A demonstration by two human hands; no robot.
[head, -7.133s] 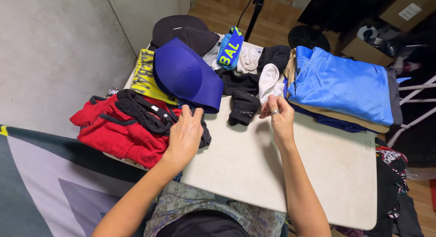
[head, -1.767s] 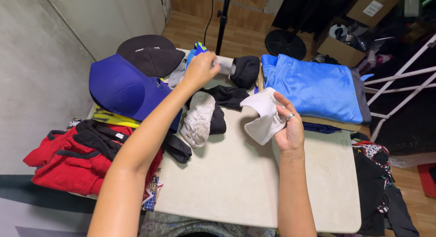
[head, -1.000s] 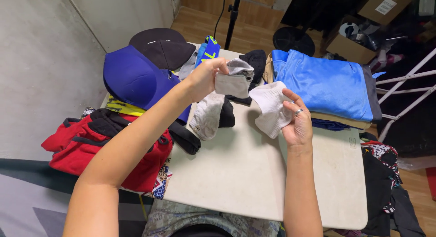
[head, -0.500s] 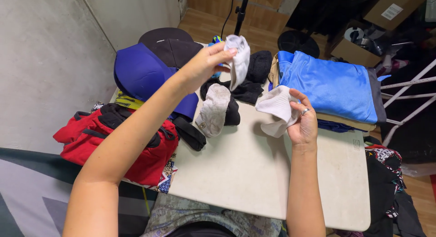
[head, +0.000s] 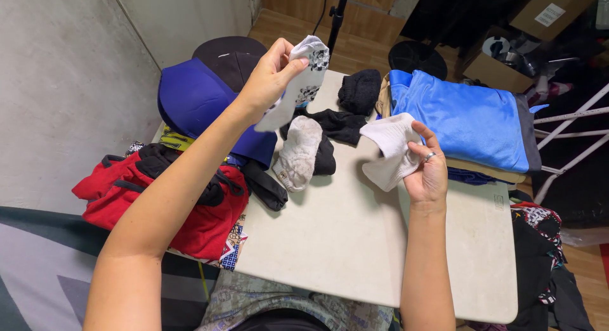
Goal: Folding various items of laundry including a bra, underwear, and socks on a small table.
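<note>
White sock (head: 392, 150) pinched in right hand (head: 426, 172) (fingertips uppermost)

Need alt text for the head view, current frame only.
A person's left hand holds up a white patterned sock while the right hand holds a plain white sock, above a beige table strewn with a blue cap, black socks and a folded blue shirt.

Blue cap (head: 196, 103) at ten o'clock on the desk (head: 342, 242), red jacket (head: 158, 198) at nine, folded blue shirt (head: 463, 118) at two.
</note>
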